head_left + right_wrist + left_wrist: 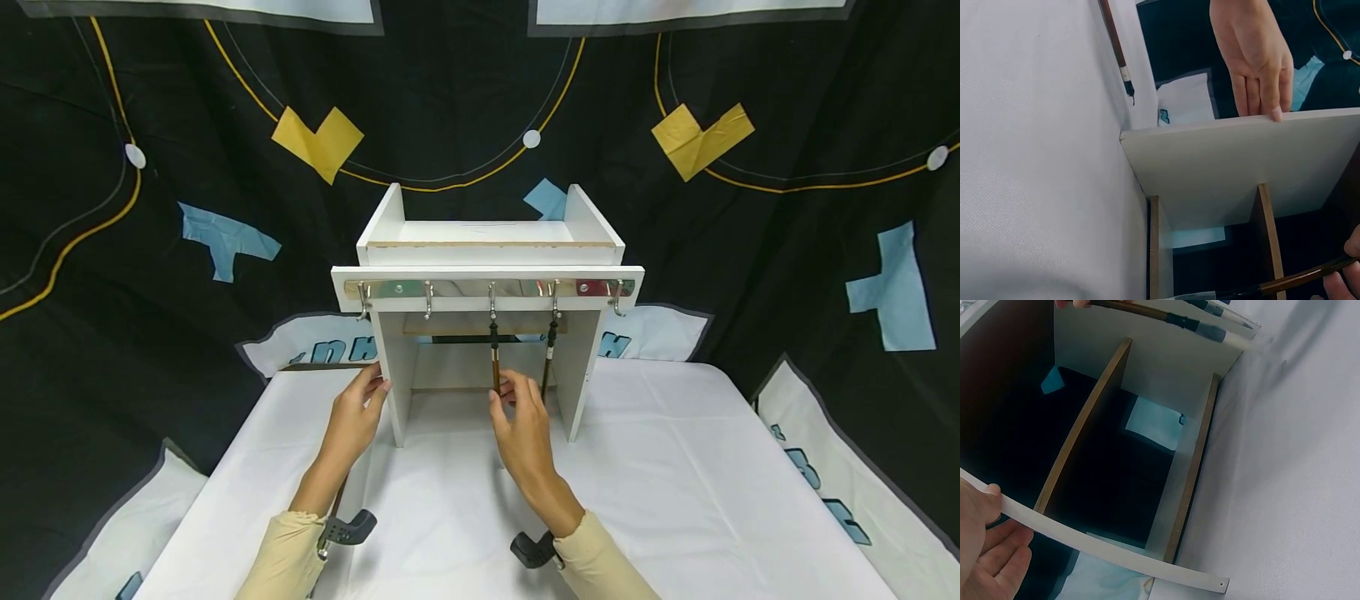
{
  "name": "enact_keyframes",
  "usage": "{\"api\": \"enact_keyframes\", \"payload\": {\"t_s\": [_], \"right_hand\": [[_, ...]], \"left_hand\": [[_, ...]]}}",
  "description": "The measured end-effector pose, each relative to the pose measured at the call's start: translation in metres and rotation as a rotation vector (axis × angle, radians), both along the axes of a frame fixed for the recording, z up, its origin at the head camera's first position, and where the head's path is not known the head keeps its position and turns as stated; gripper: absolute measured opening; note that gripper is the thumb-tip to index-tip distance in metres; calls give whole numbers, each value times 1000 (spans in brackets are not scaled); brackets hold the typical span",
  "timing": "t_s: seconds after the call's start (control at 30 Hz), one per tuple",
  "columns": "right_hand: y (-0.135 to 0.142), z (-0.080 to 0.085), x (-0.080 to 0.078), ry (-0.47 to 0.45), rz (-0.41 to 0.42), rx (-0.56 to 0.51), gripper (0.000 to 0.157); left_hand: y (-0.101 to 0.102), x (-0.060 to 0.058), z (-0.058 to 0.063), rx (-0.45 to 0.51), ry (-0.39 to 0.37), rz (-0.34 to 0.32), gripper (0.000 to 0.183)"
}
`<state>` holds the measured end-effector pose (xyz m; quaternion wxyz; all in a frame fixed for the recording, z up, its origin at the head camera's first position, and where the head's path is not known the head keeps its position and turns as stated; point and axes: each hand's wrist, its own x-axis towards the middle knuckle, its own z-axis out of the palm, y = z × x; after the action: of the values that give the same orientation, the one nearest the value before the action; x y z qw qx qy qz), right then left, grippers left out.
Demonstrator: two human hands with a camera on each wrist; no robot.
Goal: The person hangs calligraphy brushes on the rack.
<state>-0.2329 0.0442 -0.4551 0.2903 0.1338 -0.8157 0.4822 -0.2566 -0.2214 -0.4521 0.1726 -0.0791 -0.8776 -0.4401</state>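
Note:
A white shelf [585, 367] stands on the table, a metal hook rail [459, 288] across its front. From the middle hook hangs a brush [495, 354] with a brown handle; my right hand [528, 442] pinches that handle between thumb and fingers. Its pale bristles point down past the hand in the left wrist view. A second brush [551, 346] hangs one hook to the right. My left hand [351, 425] grips the front edge of the shelf's left side panel [1116, 553], thumb on one face and fingers on the other.
Another brush [1114, 40] lies on the table left of the shelf, partly hidden by my left forearm in the head view. White cloth [660, 467] covers the table. Behind it hangs a black curtain [450, 100] with yellow and blue tape.

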Motion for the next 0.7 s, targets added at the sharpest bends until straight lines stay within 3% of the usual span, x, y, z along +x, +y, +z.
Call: {"api": "enact_keyframes", "payload": {"t_s": [0.7], "right_hand": [[-4,-14,-11,-56,-9,22,33]], "left_hand": [[0,-1,0,8,-5,0,45]]}}
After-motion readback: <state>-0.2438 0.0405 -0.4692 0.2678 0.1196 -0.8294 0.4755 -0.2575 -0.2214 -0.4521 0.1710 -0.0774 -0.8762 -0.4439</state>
